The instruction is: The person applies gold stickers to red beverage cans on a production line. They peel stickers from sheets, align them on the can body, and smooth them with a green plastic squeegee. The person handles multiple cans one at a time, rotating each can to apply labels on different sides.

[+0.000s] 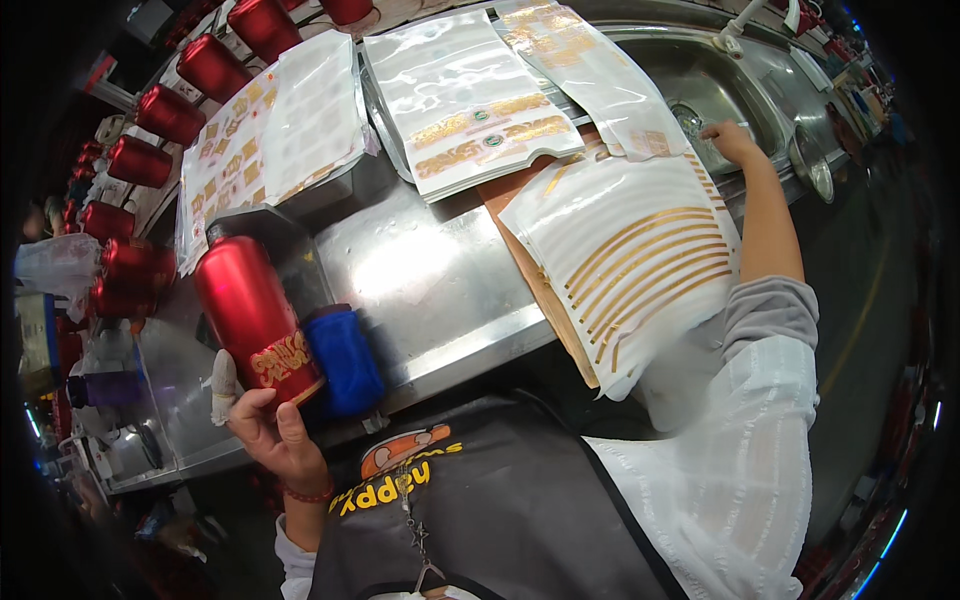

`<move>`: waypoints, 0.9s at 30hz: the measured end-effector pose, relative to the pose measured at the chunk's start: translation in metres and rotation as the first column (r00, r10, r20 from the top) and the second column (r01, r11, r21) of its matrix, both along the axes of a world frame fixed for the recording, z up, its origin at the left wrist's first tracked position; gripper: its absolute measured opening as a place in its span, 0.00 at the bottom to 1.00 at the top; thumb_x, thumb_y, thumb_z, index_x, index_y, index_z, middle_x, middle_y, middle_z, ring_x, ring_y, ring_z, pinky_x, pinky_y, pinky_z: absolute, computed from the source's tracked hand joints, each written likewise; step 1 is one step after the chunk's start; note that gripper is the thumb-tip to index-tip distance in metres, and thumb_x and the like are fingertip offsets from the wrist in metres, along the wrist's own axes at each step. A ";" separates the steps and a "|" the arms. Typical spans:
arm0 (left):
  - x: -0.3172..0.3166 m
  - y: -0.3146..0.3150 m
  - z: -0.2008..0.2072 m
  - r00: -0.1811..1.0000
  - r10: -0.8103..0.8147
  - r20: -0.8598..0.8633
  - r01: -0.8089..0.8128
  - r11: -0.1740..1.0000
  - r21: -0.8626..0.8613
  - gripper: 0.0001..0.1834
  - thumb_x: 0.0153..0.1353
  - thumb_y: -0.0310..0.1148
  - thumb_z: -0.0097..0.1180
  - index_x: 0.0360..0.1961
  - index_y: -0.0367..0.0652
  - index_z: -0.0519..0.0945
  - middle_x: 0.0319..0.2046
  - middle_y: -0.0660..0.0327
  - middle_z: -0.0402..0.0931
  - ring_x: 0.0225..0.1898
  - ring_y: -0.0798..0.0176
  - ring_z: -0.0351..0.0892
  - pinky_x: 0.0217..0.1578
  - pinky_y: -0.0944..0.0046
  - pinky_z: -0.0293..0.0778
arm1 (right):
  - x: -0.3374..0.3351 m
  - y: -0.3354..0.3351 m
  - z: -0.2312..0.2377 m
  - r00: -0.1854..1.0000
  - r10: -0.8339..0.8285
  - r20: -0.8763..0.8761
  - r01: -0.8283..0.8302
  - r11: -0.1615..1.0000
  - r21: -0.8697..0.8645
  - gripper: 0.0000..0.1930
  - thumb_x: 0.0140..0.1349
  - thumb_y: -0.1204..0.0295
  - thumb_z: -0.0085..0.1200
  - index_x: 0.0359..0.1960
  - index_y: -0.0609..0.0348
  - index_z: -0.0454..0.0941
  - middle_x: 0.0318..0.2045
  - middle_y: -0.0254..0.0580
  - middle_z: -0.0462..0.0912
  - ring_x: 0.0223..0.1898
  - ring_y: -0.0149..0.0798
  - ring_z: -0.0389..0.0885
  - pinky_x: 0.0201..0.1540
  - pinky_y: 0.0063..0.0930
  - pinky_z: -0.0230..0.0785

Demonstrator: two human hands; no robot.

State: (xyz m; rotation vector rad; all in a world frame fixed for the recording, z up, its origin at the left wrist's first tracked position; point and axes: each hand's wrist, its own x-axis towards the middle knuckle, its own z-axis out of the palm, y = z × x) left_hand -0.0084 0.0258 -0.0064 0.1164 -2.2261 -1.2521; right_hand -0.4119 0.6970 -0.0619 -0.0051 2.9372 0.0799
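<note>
At the left, my left hand [280, 440] closes round the lower end of a red metal bottle [240, 285] with a gold decal near its base. One of its fingers wears a white finger cot [224, 388]. The bottle leans with its neck pointing away. A folded blue cloth [342, 360] lies right beside it. My right arm stretches out to the far right, and my right hand [735, 143] hangs over the near side of a steel sink [740, 85]. Its fingers are bent together; what they hold, if anything, is too small to make out.
Decal sheets with gold print [470, 110] lie in stacks across the steel table [400, 260]. A sheet with gold stripes [640, 260] rests on a brown board [530, 260]. Several red bottles [140, 160] line the left side. A faucet [735, 35] stands behind the sink.
</note>
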 end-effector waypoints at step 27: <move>-0.007 -0.035 0.019 0.990 -0.135 0.028 0.137 0.985 -0.105 0.37 0.62 0.42 0.64 0.68 0.37 0.65 0.67 0.45 0.61 0.68 0.45 0.58 0.69 0.53 0.53 | 0.310 -0.482 0.078 0.727 0.427 -0.538 -0.660 0.218 -0.719 0.30 0.53 0.80 0.67 0.61 0.65 0.75 0.54 0.53 0.75 0.56 0.51 0.73 0.57 0.39 0.69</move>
